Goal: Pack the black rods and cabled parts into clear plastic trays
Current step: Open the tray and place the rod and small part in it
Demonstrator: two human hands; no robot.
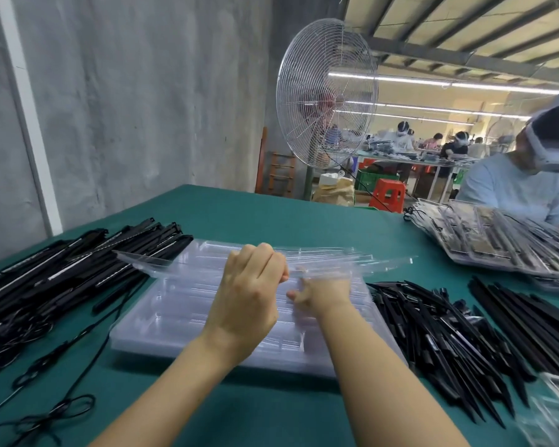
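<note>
Rods [433,333] blk; trays [162,317] clear; table [271,221] teal; stool [388,194] red.

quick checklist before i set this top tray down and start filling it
1. Left hand grip on the lifted tray: ok, it pinches the near edge.
2. Right hand grip: cannot tell, its fingers are blurred behind the clear plastic.
3. Lifted tray free of the tray stack: ok at the far side, where it is raised and tilted; cannot tell at the near edge.
4. Lifted tray empty: ok, nothing shows in it.
5. Bare green table to set it on: ok, in front of the stack.
6. Supplies at hand: ok, black rods on the right, cabled parts on the left.
</note>
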